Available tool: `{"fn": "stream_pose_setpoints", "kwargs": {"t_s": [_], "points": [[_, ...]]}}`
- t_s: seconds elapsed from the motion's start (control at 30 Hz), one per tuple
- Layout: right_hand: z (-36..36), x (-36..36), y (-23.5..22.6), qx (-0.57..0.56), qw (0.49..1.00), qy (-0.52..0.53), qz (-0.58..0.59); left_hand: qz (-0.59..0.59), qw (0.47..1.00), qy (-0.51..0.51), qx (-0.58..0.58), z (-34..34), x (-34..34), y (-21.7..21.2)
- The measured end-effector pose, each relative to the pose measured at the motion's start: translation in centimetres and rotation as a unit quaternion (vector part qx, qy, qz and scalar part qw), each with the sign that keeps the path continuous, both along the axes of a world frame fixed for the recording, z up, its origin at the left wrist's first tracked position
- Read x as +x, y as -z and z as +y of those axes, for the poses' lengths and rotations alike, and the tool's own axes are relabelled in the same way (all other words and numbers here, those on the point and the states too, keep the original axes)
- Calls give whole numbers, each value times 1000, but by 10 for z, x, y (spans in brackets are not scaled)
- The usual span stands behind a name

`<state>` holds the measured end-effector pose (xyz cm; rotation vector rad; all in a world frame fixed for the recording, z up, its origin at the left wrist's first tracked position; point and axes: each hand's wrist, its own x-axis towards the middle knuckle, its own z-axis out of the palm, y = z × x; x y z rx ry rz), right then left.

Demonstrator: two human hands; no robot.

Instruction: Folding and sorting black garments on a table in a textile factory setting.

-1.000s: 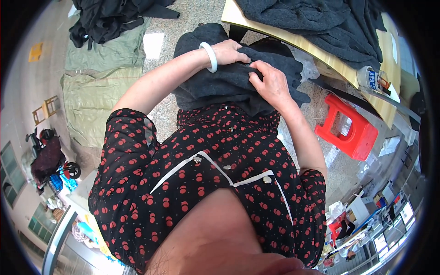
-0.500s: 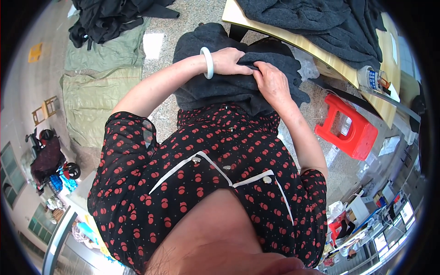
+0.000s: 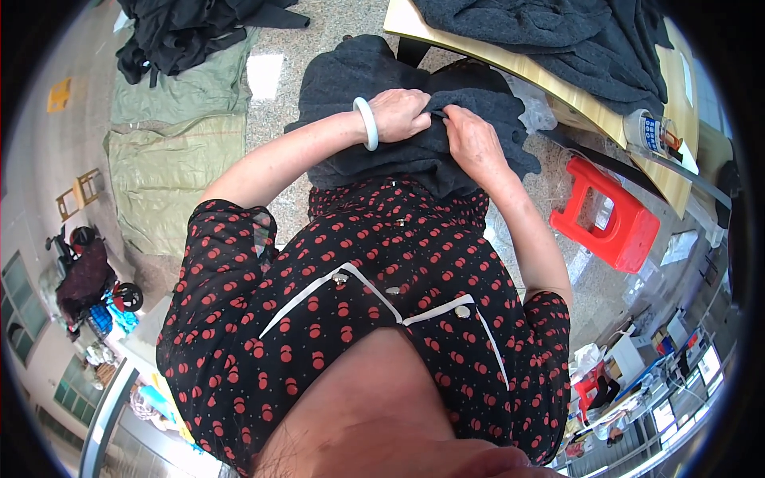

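Note:
Dark grey cloth, apparently a garment (image 3: 351, 84), lies bunched across my lap. My left hand (image 3: 397, 114), with a pale bangle (image 3: 366, 123) at the wrist, is closed on a fold of it. Close beside it, my right hand (image 3: 476, 143) pinches the same cloth between thumb and fingers. A small raised edge of fabric stretches between the two hands. Whatever lies under my left fingers is hidden.
At the upper right, a wooden table (image 3: 470, 49) carries a heap of dark cloth (image 3: 550, 40) and a clear container (image 3: 649, 135). A red plastic stool (image 3: 610, 215) stands below it. Dark garments (image 3: 187, 36) lie on green sacks (image 3: 179, 183) at the left.
My left hand has moved slightly, and its fingers have curled in from a flatter, pointing pose. The right hand stays at the fold with its pinch.

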<state>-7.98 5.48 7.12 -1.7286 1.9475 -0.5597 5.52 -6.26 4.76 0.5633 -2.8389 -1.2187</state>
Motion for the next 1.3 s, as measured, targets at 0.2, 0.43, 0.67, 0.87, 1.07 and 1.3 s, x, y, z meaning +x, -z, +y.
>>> {"fn": "stream_pose_setpoints", "kwargs": {"t_s": [0.2, 0.43, 0.67, 0.87, 1.07, 1.3], "points": [[0, -10, -4, -34, 997, 5, -69, 26, 999, -4, 28, 0, 1, 0], [1, -13, -15, 36, 984, 5, -176, 38, 997, 28, 61, -8, 0, -8], [-9, -33, -11, 67, 977, 39, -201, -129, 956, 54, 258, -46, 6, -28], [-26, -14, -1, 57, 989, -68, -120, -183, 936, -20, 300, -73, 64, 9], [-54, 33, 3, 58, 969, -161, -176, -184, 942, -34, 278, -71, 78, 13], [-23, 57, -14, -10, 971, -228, -66, -179, 955, -21, 236, -57, 97, 2]]}}
